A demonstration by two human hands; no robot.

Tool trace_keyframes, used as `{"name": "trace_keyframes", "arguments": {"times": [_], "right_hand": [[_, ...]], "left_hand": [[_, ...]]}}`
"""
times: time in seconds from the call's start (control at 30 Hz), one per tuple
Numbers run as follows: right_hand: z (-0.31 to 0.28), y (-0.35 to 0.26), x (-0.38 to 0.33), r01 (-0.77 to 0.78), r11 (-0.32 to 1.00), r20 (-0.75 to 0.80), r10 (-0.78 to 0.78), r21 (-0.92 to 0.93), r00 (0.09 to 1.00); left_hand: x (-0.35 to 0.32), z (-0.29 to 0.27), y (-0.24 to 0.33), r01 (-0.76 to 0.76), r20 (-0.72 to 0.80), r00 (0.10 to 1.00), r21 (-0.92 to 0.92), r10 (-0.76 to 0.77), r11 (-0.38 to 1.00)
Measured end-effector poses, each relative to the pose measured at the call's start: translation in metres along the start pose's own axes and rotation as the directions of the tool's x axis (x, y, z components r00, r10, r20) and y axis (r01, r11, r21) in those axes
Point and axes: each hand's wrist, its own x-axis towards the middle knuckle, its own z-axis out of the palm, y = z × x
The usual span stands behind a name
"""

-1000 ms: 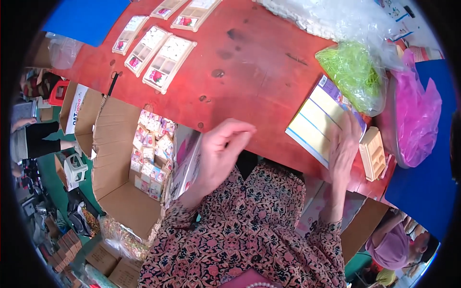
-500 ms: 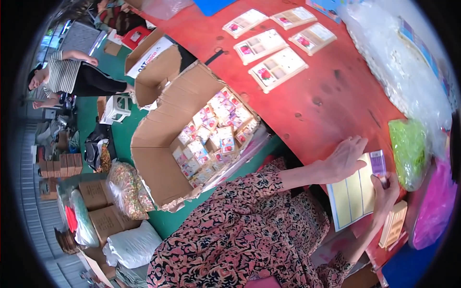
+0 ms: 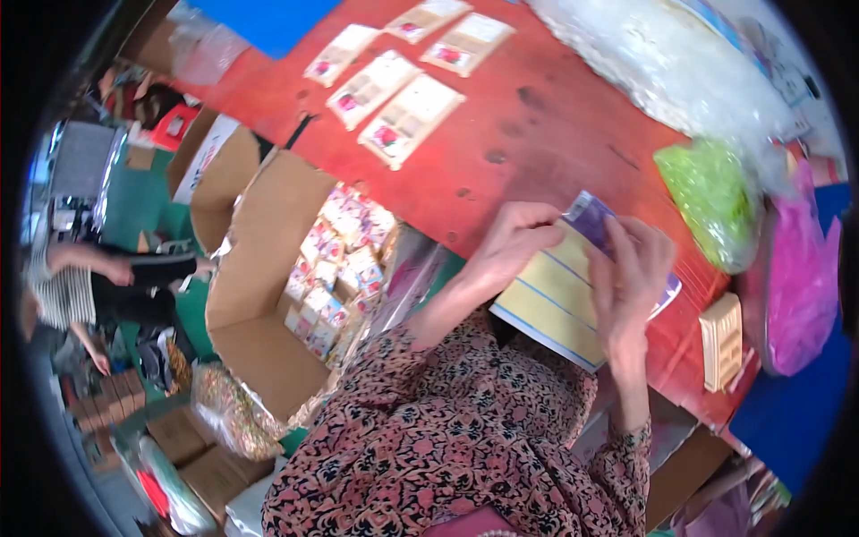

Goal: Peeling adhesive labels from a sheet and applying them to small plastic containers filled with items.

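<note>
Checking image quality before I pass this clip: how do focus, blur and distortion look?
Head view: strong fisheye, the red table edge bows and a black rim frames the picture; both hands, left hand and right hand, on the yellow-and-purple flat pack look softly motion-blurred; the clear plastic sheet is washed out by glare.

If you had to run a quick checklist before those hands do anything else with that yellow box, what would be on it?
1. Both hands on the box: ok. Left hand and right hand both touch the flat yellow box.
2. Box supported: ok, it lies on the red table, near the edge.
3. Purple flap at the box's far end gripped: cannot tell; the fingers hide it.
4. Space beyond the box: ok, bare table there.
5. Neighbours to the right: not ok, the green bag and small wooden crate sit close.
6. Open carton on the left: ok, its top stands open.
</note>
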Motion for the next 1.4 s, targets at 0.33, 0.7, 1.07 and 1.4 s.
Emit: {"name": "trace_keyframes", "arguments": {"times": [0.33, 0.7, 1.07, 1.4], "right_hand": [[0.004, -0.012, 0.005, -0.04, 0.972, 0.109, 0.015, 0.232, 0.994], [-0.022, -0.017, 0.022, 0.083, 0.975, 0.218, -0.129, 0.206, 0.967], [-0.014, -0.014, 0.019, 0.076, 0.979, 0.281, -0.128, 0.188, 0.951], [-0.017, -0.018, 0.021, 0.023, 0.996, 0.406, -0.058, 0.092, 0.912]], "left_hand": [[-0.025, 0.003, 0.008, -0.091, 0.128, 0.989, 0.113, 0.077, 0.989], [-0.032, 0.017, 0.016, -0.427, 0.122, 0.892, 0.544, 0.435, 0.723], [-0.028, 0.015, 0.011, -0.336, 0.08, 0.934, 0.534, 0.349, 0.776], [-0.026, 0.016, 0.008, -0.315, 0.086, 0.945, 0.495, 0.315, 0.81]]}}
